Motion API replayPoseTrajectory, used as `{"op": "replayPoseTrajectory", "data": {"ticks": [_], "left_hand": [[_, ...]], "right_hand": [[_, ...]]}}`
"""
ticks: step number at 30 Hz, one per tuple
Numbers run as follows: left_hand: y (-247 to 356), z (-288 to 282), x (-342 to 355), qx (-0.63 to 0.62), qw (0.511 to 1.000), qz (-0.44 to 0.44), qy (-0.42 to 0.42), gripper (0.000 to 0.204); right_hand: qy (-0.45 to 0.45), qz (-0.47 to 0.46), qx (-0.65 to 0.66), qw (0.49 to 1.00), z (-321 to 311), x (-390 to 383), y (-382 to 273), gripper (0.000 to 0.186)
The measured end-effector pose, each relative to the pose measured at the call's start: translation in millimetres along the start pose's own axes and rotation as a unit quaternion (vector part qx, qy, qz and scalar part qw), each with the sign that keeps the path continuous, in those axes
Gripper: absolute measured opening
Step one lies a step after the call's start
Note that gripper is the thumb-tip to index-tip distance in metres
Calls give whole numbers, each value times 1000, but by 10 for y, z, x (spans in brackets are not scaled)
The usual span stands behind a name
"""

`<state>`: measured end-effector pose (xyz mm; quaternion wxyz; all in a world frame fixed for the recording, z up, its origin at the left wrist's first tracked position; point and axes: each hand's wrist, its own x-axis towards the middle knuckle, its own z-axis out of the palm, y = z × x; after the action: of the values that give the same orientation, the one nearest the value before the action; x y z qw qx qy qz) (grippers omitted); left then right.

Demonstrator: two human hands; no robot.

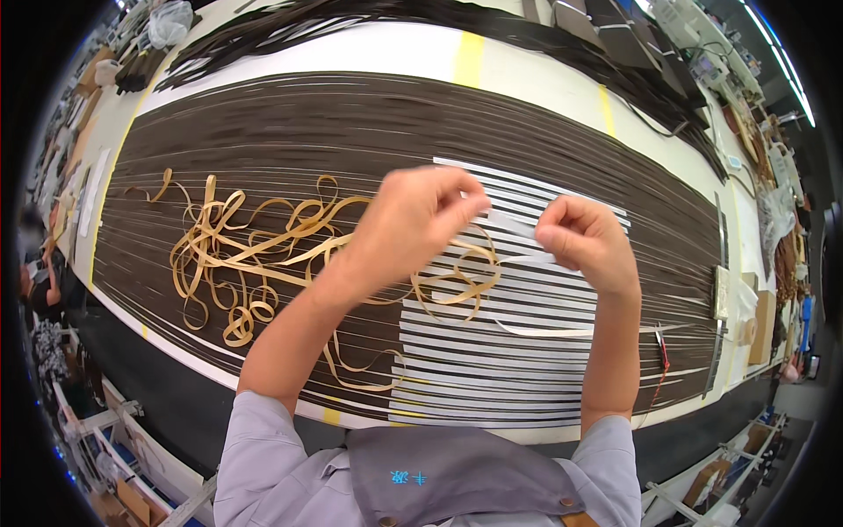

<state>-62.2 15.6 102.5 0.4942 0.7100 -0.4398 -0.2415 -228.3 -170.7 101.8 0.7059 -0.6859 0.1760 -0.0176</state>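
My left hand is raised over the middle of the table, thumb and fingers pinched together and slightly blurred. To its right, my right hand is closed in a pinch too. A thin whitish strip stretches between the fingertips of both hands. Below them lie rows of long dark brown strips, side by side, with a block of white bands across part of them. Curled yellow-tan ribbon lies just under my hands, and a loose pale strip rests below my right hand.
A tangle of tan ribbon spreads on the left. Dark strips are heaped along the far edge. A slim red tool lies at the right. Another person is at the far left. Shelving stands below the table.
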Motion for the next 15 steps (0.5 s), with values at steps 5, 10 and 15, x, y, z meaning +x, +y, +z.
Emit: {"op": "replayPoseTrajectory", "data": {"ticks": [5,10,15], "left_hand": [[-739,-174,842,127,990,6,64,19],[-1242,-67,1123,173,983,-33,43,15],[-1376,-36,1100,166,983,-72,38,11]], "right_hand": [[87,-21,-150,985,-125,741,75,17],[98,26,-172,980,-113,1261,144,18],[85,33,-188,978,-114,1572,376,20]]}}
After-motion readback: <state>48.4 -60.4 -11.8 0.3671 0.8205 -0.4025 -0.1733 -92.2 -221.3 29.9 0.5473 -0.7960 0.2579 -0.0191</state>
